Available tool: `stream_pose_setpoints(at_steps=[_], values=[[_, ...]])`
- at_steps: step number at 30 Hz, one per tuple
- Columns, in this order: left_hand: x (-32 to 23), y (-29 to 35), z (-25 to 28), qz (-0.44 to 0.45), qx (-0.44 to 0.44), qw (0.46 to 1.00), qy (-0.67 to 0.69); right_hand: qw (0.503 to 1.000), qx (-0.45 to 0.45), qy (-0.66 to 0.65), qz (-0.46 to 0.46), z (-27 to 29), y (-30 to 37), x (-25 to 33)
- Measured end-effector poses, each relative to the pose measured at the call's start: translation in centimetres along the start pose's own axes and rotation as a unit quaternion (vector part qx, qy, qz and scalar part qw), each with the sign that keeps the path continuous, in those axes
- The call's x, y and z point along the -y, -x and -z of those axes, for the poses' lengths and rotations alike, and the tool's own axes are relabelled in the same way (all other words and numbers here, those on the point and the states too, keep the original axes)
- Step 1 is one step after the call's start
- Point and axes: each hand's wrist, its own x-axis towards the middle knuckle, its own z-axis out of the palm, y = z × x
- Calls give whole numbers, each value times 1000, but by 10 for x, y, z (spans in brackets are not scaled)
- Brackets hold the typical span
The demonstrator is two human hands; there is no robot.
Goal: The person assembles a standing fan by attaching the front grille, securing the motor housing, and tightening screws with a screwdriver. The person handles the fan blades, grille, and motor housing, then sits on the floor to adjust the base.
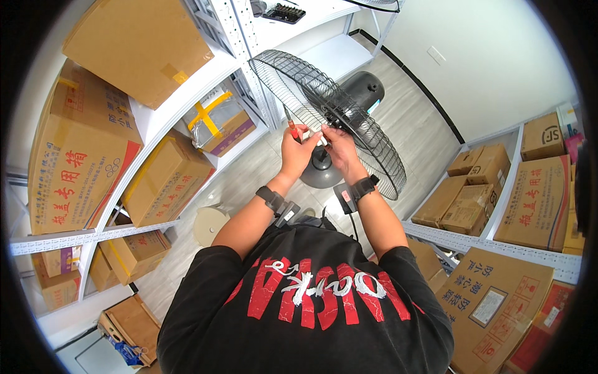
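Shirt (305, 336) fills six o'clock, nearest the camera. Toward twelve, the left hand (298, 148) curls round a red screwdriver (293, 129), shaft aimed at eleven. Left and right hand (341, 149) fingertips meet, seemingly pinching a white piece (321, 139), too small to identify. Just beyond, the fan (339, 103) tilts at one o'clock. With the left grip split, the screwdriver could slip into its wires, or the piece fall.

One fan (363, 90), one screwdriver (293, 129) (two hands (300, 149) (341, 148)).
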Motion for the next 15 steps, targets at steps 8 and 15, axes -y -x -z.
stream_pose_setpoints(at_steps=[8, 15], values=[[-24, 1, 9, 126, 139, 982, 10, 999, 37, -33, 8, 6, -6, -6], [-22, 2, 9, -222, 121, 931, -264, 997, 58, -54, 9, 6, -9, -13]])
